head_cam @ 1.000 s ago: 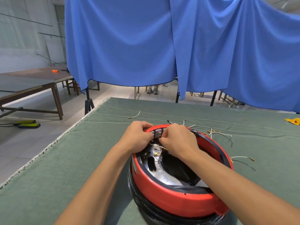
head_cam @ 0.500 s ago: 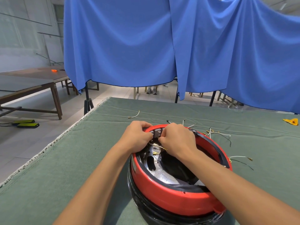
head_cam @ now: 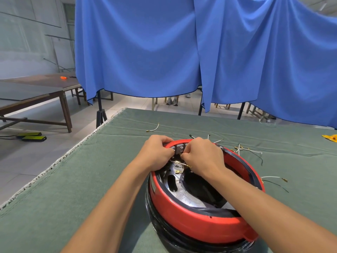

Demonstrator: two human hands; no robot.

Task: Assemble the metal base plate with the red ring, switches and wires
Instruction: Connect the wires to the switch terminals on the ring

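Note:
The red ring (head_cam: 191,223) sits on a black round housing, with the shiny metal base plate (head_cam: 184,195) inside it. Grey switches (head_cam: 179,148) are mounted at the ring's far rim. My left hand (head_cam: 156,152) grips the far rim beside the switches, fingers curled over the edge. My right hand (head_cam: 202,156) pinches a wire with a brass terminal (head_cam: 182,162) just below the switches. More brass terminals (head_cam: 178,172) hang inside the ring.
Loose wires lie on the green cloth table (head_cam: 73,189): one white wire (head_cam: 153,128) far left, several wires (head_cam: 244,150) behind the ring, two (head_cam: 275,179) at its right. A yellow object (head_cam: 330,138) is at the right edge. Blue curtains hang behind.
Both hands stay at the switches on the far rim; only my fingers have shifted slightly around the wire terminal.

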